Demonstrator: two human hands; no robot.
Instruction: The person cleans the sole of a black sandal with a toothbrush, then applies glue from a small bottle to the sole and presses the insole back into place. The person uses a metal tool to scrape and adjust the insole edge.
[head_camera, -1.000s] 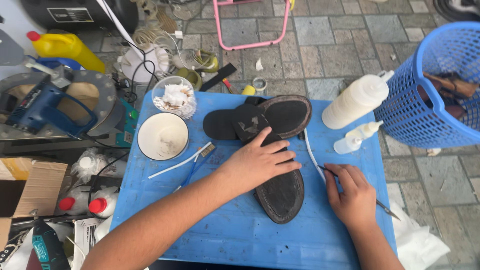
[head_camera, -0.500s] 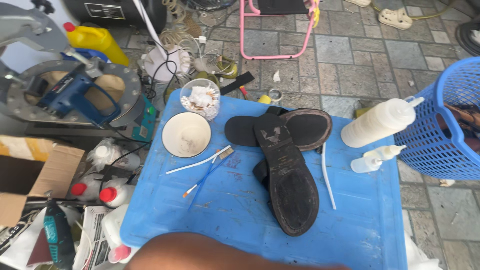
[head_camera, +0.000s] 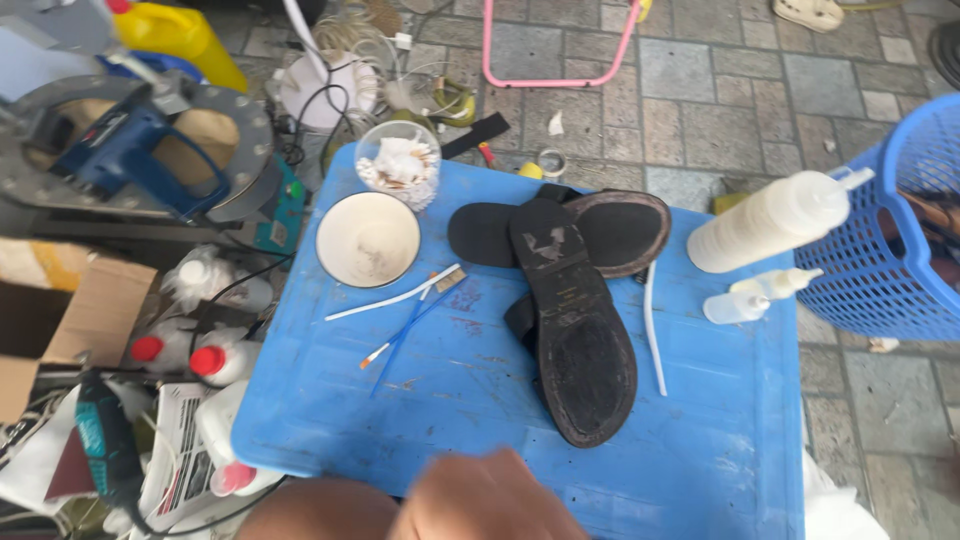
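Observation:
A black sandal sole lies upside down on the blue plastic table, crossed over a second black sandal. Only my left hand shows, blurred, at the bottom edge just off the table's near side, well short of the sandals and touching nothing I can make out. My right hand is out of the picture. A thin white strip lies right of the sole. Two thin brushes lie to its left.
A white bowl and a clear cup of white scraps stand at the table's far left. A large white squeeze bottle and a small one lie at right, beside a blue basket. Red-capped bottles and a blue power tool crowd the left floor.
Both hands came off the sandals and drew back toward me. The right hand has left the view, and the left one sits at the bottom edge.

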